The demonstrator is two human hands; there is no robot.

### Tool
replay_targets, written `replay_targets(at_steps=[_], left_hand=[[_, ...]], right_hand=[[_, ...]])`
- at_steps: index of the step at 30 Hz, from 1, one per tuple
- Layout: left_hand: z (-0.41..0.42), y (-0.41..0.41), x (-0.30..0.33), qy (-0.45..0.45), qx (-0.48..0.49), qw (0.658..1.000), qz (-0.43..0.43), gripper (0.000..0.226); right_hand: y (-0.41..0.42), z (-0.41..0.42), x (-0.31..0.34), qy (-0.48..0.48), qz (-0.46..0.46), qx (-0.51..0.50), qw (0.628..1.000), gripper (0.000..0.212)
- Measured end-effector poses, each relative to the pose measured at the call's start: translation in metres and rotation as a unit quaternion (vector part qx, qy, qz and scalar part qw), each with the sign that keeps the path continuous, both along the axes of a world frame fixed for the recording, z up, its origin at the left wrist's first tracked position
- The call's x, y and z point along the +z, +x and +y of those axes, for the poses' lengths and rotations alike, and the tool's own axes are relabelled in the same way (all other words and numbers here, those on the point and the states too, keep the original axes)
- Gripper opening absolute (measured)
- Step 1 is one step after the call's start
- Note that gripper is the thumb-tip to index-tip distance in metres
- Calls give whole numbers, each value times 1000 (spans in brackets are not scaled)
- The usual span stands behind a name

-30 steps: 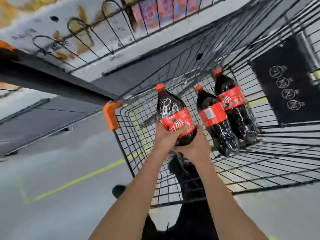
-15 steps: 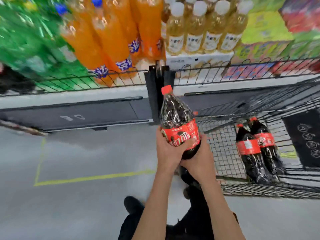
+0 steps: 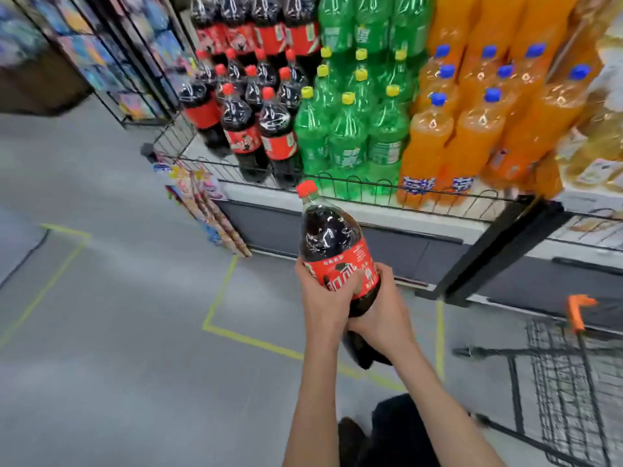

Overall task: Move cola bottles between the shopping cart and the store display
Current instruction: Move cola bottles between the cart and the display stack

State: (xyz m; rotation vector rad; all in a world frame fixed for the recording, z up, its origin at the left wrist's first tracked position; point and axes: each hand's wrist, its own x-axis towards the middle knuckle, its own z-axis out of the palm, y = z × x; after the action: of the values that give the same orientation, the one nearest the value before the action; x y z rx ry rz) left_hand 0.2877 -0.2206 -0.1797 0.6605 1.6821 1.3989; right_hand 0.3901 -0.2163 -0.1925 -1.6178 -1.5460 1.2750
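Observation:
I hold a large cola bottle point(image 3: 332, 242) with a red cap and red label upright in front of me, above the floor. My left hand point(image 3: 325, 298) grips its label from the left. My right hand point(image 3: 384, 311) wraps its lower body from the right. The store display point(image 3: 421, 210) stands just beyond, with a wire rail along its front. Several cola bottles point(image 3: 259, 129) stand at its left end. The shopping cart point(image 3: 566, 372), black wire with an orange corner, sits at the lower right; its inside is out of view.
Green soda bottles point(image 3: 347, 129) and orange soda bottles point(image 3: 472, 129) fill the display to the right of the colas. Snack packets point(image 3: 205, 203) hang at the display's left corner. Yellow tape lines point(image 3: 219, 298) mark the grey floor. A dark rack point(image 3: 111, 55) stands at the far left.
My view has swung left from the cart to the display. The bottle came out of the cart with both hands on it and now faces the cola section.

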Motion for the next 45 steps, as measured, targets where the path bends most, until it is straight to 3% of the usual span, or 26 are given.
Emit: replay_targets(at_steps=[10, 14, 20, 25, 29, 33, 37, 42, 45], left_hand=[[18, -162, 28, 28, 105, 994, 2, 106], [56, -229, 20, 14, 123, 992, 0, 92], [144, -338, 21, -1, 141, 990, 12, 106], [223, -430, 42, 15, 125, 992, 32, 104], [268, -483, 63, 24, 96, 995, 25, 76], [308, -542, 74, 1, 25, 998, 53, 68], [352, -602, 74, -19, -39, 997, 64, 73], [420, -663, 66, -3, -65, 995, 76, 97], [460, -698, 61, 10, -74, 992, 98, 88]], right_hand=[[-166, 44, 14, 25, 30, 106, 994, 99], [-234, 81, 5, 19, 42, 113, 993, 100], [-341, 177, -1, 37, 41, 135, 989, 103], [-431, 254, 12, 51, 75, 111, 990, 105], [-479, 296, 19, 70, 82, 91, 990, 104], [-525, 333, 18, 88, 88, 63, 990, 103], [-566, 371, 12, 116, 67, 42, 990, 105], [-629, 421, 11, 140, 69, -2, 988, 104], [-667, 450, 10, 126, 70, -43, 989, 104]])
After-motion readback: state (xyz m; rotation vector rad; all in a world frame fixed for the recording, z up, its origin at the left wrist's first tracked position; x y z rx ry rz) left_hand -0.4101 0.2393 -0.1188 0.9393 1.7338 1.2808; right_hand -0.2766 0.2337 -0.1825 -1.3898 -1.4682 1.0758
